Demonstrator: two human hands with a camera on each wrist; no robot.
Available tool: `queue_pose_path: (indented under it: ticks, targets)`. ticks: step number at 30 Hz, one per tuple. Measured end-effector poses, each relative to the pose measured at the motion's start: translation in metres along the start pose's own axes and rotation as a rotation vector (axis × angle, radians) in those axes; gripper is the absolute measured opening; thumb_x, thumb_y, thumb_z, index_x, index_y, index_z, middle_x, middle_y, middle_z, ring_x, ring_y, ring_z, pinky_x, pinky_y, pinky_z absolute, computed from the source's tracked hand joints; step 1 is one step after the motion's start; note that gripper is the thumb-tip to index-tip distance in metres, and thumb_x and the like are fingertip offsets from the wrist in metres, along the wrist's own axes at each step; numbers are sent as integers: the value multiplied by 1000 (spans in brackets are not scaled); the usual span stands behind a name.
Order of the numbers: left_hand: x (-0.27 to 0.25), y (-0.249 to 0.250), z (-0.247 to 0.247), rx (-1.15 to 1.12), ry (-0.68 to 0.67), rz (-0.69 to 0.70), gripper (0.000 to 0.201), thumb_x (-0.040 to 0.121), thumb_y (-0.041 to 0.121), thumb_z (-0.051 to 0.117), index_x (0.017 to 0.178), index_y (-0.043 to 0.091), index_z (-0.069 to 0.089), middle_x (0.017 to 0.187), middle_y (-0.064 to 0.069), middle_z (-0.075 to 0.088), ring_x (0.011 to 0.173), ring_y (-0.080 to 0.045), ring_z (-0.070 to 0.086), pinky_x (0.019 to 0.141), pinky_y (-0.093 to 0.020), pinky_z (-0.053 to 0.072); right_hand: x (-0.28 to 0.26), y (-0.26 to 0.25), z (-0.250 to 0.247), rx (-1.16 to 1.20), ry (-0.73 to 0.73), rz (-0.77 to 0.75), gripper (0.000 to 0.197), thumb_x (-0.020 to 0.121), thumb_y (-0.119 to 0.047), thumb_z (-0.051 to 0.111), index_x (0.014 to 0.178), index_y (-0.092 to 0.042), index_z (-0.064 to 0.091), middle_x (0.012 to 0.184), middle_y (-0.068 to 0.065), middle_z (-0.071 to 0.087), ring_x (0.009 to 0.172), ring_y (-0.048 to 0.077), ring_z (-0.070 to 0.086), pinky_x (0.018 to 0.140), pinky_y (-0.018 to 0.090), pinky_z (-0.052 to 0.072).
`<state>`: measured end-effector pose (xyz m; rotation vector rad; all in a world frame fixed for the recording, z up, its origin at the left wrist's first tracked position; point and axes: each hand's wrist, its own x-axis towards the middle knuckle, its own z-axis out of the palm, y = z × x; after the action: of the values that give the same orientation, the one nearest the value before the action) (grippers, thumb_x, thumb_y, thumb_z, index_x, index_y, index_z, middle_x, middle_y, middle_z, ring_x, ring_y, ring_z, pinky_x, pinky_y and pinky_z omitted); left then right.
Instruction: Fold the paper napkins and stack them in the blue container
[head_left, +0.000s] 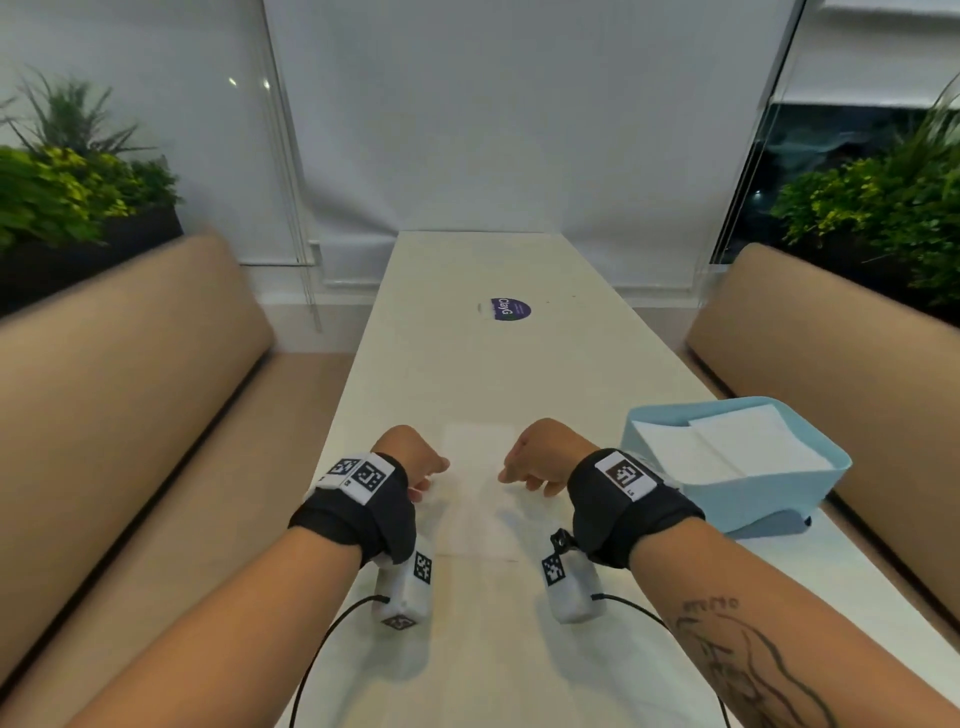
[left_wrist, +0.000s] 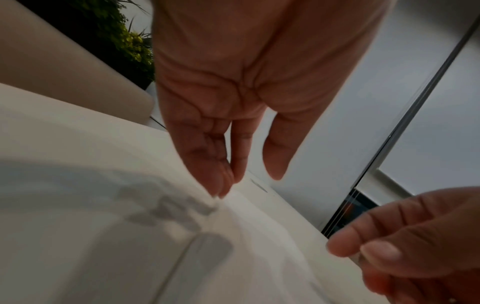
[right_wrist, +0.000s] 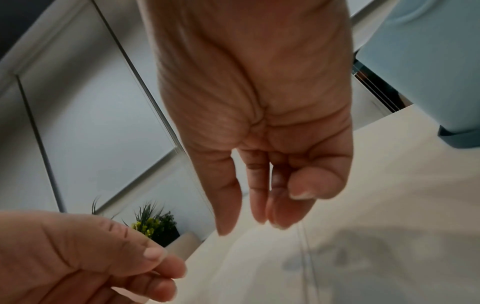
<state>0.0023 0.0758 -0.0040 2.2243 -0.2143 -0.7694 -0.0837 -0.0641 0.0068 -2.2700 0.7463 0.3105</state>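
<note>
A white paper napkin (head_left: 478, 499) lies flat on the white table between my two hands. My left hand (head_left: 415, 462) hangs over its left edge. In the left wrist view, the left hand's (left_wrist: 241, 170) straight fingertips touch the napkin (left_wrist: 259, 236), and the thumb stands apart. My right hand (head_left: 535, 462) hovers at the napkin's right edge. The right wrist view shows this hand (right_wrist: 280, 201) with loosely hanging fingers and nothing between them and the thumb. The blue container (head_left: 779, 483) stands to the right and holds folded white napkins (head_left: 727, 441).
The long white table (head_left: 493, 364) runs away from me, with a round purple sticker (head_left: 510, 309) near its middle. Tan benches (head_left: 130, 364) flank both sides. Planters with green plants (head_left: 78, 187) stand behind them. The container (right_wrist: 415, 61) is close to my right wrist.
</note>
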Motion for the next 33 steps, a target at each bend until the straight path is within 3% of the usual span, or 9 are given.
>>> queue_pose_path:
  ticks: [3, 5, 7, 11, 14, 17, 19, 24, 33]
  targets:
    - [4, -10, -2, -27, 14, -59, 17, 90, 13, 60, 97, -1, 55, 83, -17, 55, 77, -30, 54, 84, -41, 53, 3, -2, 10, -38, -32, 22, 35, 86, -11, 66, 118, -2, 57, 77, 3, 57, 66, 15, 56, 59, 25, 47]
    - [9, -15, -1, -48, 22, -100, 17, 90, 13, 60, 98, -1, 55, 72, -15, 53, 71, -29, 53, 89, -43, 50, 3, -2, 15, -61, -43, 20, 38, 85, -7, 66, 122, -6, 55, 72, -1, 51, 60, 11, 51, 54, 23, 44]
    - [11, -16, -1, -77, 10, -132, 13, 91, 11, 58, 94, -1, 55, 67, -13, 52, 62, -25, 50, 84, -41, 51, 4, -3, 18, -99, -59, 23, 39, 85, -8, 66, 123, -5, 55, 70, -2, 50, 62, 13, 52, 54, 22, 42]
    - [10, -17, -1, -118, -59, -146, 20, 93, 5, 54, 74, 4, 49, 67, -11, 49, 57, -19, 45, 58, -30, 43, 8, -6, 21, -150, -79, 44, 37, 87, -11, 65, 121, 1, 56, 69, 3, 51, 82, 23, 56, 63, 27, 47]
    - [9, -17, 4, -98, -86, -114, 20, 92, 5, 55, 74, 6, 48, 66, -10, 49, 56, -19, 45, 55, -28, 41, 12, -7, 23, -112, -85, 70, 37, 87, -10, 65, 120, 3, 56, 72, 5, 52, 84, 26, 56, 82, 37, 52]
    - [11, -18, 6, -56, -76, -65, 22, 90, 6, 59, 72, 8, 47, 63, -9, 48, 52, -19, 42, 50, -27, 38, 14, -6, 25, -98, -95, 85, 38, 88, -9, 64, 121, 5, 54, 73, 6, 52, 84, 28, 56, 86, 40, 51]
    - [13, -20, 7, -12, -30, -9, 24, 87, 7, 61, 69, 11, 46, 61, -8, 49, 53, -22, 43, 52, -25, 38, 15, -4, 25, -80, -90, 82, 37, 87, -9, 64, 121, 4, 54, 72, 6, 51, 83, 29, 56, 85, 41, 52]
    - [11, -15, 9, 91, 87, 88, 31, 84, 10, 63, 59, 17, 45, 67, -5, 54, 70, -26, 55, 78, -37, 53, 17, -2, 25, -56, -82, 80, 37, 86, -8, 66, 120, 4, 54, 73, 7, 51, 81, 30, 55, 84, 41, 52]
    - [9, -11, 12, 148, 157, 197, 34, 85, 19, 65, 61, 18, 41, 66, 5, 44, 77, -19, 46, 65, -24, 35, 19, 1, 24, -90, -99, 49, 38, 87, -12, 66, 120, 3, 55, 75, 7, 50, 84, 28, 56, 84, 41, 53]
